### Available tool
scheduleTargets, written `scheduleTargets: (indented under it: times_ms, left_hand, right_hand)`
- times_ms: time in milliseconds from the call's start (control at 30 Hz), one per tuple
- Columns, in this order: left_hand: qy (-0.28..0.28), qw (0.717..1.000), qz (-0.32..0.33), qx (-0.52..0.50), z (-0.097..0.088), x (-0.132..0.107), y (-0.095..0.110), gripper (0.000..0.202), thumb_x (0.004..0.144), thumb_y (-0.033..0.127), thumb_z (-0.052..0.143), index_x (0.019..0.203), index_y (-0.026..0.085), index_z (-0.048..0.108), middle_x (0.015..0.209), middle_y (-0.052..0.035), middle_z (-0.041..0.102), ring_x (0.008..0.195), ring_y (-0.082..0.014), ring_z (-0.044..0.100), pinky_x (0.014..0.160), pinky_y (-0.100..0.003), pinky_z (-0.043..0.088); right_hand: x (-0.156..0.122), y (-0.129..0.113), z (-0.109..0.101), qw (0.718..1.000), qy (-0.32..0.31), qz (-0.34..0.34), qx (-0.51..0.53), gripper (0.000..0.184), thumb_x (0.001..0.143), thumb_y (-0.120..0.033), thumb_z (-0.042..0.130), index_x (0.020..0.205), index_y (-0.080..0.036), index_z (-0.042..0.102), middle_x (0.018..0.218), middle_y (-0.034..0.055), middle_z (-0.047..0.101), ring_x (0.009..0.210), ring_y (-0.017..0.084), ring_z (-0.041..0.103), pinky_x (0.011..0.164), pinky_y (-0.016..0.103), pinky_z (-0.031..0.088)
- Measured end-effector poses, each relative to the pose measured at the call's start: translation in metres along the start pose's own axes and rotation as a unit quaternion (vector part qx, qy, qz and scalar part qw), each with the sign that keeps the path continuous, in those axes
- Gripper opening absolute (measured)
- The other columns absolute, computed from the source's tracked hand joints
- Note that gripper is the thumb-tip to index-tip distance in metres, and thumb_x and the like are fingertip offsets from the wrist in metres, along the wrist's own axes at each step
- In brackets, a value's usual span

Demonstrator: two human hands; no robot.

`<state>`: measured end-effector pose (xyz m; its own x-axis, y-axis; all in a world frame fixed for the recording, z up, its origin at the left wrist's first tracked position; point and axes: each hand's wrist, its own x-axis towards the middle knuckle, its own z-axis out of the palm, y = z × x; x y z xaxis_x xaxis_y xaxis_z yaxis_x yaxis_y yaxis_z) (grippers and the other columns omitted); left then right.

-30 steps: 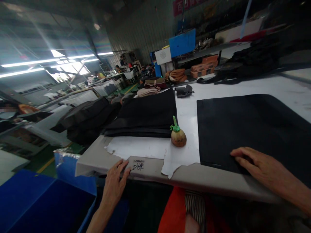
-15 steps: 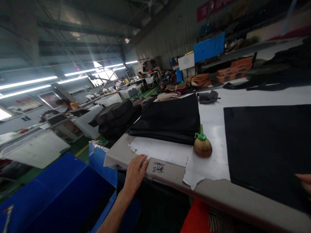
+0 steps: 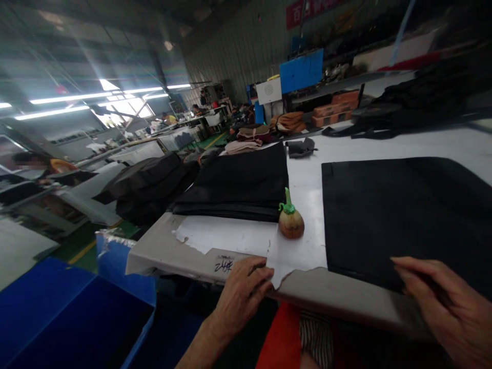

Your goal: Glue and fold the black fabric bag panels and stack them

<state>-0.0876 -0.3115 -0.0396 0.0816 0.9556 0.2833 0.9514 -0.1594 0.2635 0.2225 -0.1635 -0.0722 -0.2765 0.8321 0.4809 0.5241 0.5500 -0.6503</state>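
Observation:
My left hand (image 3: 244, 292) hovers at or rests on the table's front edge, fingers loosely bent and a little apart, with nothing in it. My right hand (image 3: 442, 294) is at the near edge of a large black sheet (image 3: 384, 210) on the right. Its fingers are curled together, and what they hold, if anything, is hidden. Between the sheet and a stack of black sheets (image 3: 238, 177) stands a round brown weight-like object (image 3: 291, 225) with a green wrapped top. It sits close to the stack's near right corner.
White paper with torn edges (image 3: 223, 236) covers part of the grey tabletop (image 3: 154, 248). A blue box (image 3: 49, 292) stands at lower left. Behind lie a grey roll (image 3: 301, 148), folded cloth bundles (image 3: 288, 123) and bricks (image 3: 334, 110). A person (image 3: 34, 166) is at far left.
My left hand has slid right along the table edge. My right hand has come further into view over the black sheet's near edge. The view has turned right.

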Motion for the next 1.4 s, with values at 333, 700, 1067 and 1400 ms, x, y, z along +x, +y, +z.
scheduleTargets:
  times_ms: [333, 700, 1067, 1400]
  left_hand:
    - [-0.014, 0.999, 0.023, -0.034, -0.006, 0.013, -0.007, 0.014, 0.092, 0.023, 0.044, 0.09, 0.022, 0.058, 0.089, -0.003, 0.063, 0.084, -0.0173, 0.059, 0.075, -0.031, 0.049]
    - [0.044, 0.992, -0.009, -0.118, -0.015, 0.05, -0.033, 0.028, 0.088, 0.041, 0.044, 0.1, 0.026, 0.065, 0.1, -0.0012, 0.07, 0.093, -0.0173, 0.066, 0.083, -0.026, 0.053]
    - [0.004, 0.992, 0.01, -0.124, 0.011, 0.054, -0.045, 0.028, 0.089, 0.034, 0.043, 0.107, 0.027, 0.064, 0.104, -0.0015, 0.07, 0.096, -0.0164, 0.065, 0.086, -0.027, 0.053]
    - [0.046, 0.991, 0.078, -0.103, 0.019, 0.043, -0.058, 0.033, 0.089, 0.025, 0.043, 0.117, 0.039, 0.055, 0.108, 0.0029, 0.068, 0.097, -0.0144, 0.065, 0.085, -0.023, 0.053]
  right_hand:
    - [0.001, -0.128, 0.082, 0.959, -0.272, -0.074, 0.017, 0.03, 0.078, -0.022, 0.061, 0.108, -0.02, 0.056, 0.104, 0.0078, 0.06, 0.09, 0.023, 0.06, 0.079, 0.038, 0.051]
    - [0.022, -0.152, 0.115, 0.951, -0.291, -0.075, -0.076, 0.032, 0.08, -0.037, 0.059, 0.104, -0.016, 0.058, 0.096, 0.0102, 0.062, 0.082, 0.026, 0.061, 0.066, 0.041, 0.053]
    - [0.018, -0.148, 0.121, 0.946, -0.279, -0.126, -0.103, 0.019, 0.079, -0.013, 0.053, 0.097, -0.015, 0.06, 0.092, 0.0115, 0.062, 0.078, 0.024, 0.062, 0.062, 0.038, 0.054]
    - [0.021, -0.147, 0.137, 0.951, -0.266, -0.045, -0.149, 0.027, 0.07, -0.008, 0.052, 0.093, -0.018, 0.062, 0.08, 0.0085, 0.069, 0.064, 0.027, 0.067, 0.054, 0.036, 0.054]
